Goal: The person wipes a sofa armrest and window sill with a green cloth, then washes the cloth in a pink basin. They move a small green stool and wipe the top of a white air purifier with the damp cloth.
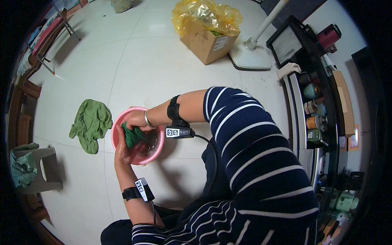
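A pink plastic basin (159, 153) of water stands on the floor before me. Inside it, a bunched dark green cloth (133, 136) is held between both hands. My left hand (123, 150) grips the cloth from the near left side, its fingers pointing away from me. My right hand (137, 120), with a silver bangle at the wrist, closes on the cloth from above right; some of its fingertips are hidden. Reddish patches show in the water, too unclear to name. A light green garment (92, 122) lies crumpled on the floor left of the basin.
A grey plastic stool (50, 171) bearing cloth is at the left. Ahead stand a cardboard box (208, 43) with a yellow plastic bag (208, 15) and a white pole on a square base (251, 58). A folding chair (50, 33) is at upper left, a laden shelf unit (330, 122) at right.
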{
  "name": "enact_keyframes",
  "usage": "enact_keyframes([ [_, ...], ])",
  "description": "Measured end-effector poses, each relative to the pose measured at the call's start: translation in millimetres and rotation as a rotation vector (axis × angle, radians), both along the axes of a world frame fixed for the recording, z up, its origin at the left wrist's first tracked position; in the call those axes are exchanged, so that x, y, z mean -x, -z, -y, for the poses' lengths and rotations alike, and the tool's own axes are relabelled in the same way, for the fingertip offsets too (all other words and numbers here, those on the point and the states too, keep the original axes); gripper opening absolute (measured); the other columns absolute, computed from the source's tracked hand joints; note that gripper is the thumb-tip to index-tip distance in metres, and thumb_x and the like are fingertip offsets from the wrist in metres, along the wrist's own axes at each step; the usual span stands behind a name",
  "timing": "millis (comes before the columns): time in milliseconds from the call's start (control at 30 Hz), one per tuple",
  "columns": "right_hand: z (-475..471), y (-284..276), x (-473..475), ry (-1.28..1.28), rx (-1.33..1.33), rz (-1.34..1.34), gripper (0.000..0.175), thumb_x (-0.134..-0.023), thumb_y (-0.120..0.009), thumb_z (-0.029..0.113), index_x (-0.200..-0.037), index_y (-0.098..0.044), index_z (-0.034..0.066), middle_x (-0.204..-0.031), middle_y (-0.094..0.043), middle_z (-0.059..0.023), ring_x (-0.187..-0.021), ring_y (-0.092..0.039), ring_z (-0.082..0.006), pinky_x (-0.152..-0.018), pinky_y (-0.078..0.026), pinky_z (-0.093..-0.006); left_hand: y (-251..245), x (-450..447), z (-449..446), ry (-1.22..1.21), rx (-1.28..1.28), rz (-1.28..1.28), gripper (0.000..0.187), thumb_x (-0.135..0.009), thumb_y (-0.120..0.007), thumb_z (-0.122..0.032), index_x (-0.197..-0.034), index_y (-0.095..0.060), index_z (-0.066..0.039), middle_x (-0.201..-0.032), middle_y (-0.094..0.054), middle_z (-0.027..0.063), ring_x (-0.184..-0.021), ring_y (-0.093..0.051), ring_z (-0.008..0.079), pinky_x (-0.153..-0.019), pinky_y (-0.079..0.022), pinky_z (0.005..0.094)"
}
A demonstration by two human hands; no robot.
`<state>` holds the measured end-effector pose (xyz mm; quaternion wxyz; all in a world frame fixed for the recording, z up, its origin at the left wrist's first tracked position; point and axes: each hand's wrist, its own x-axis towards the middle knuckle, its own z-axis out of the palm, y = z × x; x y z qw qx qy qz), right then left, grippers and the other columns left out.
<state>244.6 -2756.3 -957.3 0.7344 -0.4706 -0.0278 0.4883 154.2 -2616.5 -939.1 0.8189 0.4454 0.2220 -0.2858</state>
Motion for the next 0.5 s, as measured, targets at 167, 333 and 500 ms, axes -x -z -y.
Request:
enact_keyframes([
  [167, -10.8, -1.1, -6.6, -0.002, -0.124, -0.037, 0.037, -0.062, -0.051, -0.004, -0.095, -0.066, -0.0007, -0.088, -0.063, -0.0119, -0.084, -0.062, -0.0248, -0.071, -0.053, -0.0350, 4.8, 4.0, 2.8, -0.107, 0.207, 0.012, 0.085, -0.081, -0.058, -0.071, -0.137, -0.046, -0.009, -0.130, -0.057, 0.0167, -0.117, -0.057, 0.0346, -0.089, -0.054, 0.0498],
  [333, 6.8, -24.8, -14.0, -0.229, 0.334, 0.373, 0.039, -0.072, -0.054, 0.001, -0.109, -0.065, 0.0039, -0.084, -0.064, -0.0113, -0.065, -0.063, -0.0222, -0.053, -0.054, -0.0347, -7.5, 0.6, 12.2, -0.162, 0.093, 0.036, 0.057, -0.086, -0.070, -0.046, -0.127, -0.055, -0.009, -0.113, -0.065, 0.0128, -0.098, -0.066, 0.0309, -0.078, -0.060, 0.0448],
  [500, 22.1, -17.0, -33.4, -0.314, -0.105, -0.025, 0.045, -0.086, -0.052, 0.012, -0.131, -0.055, 0.0086, -0.094, -0.069, -0.0113, -0.066, -0.066, -0.0195, -0.055, -0.058, -0.0344, -28.4, 9.8, 15.1, -0.173, -0.285, 0.414, 0.044, -0.080, -0.074, -0.015, -0.121, -0.059, -0.009, -0.108, -0.064, 0.0075, -0.096, -0.065, 0.0228, -0.074, -0.057, 0.0313],
])
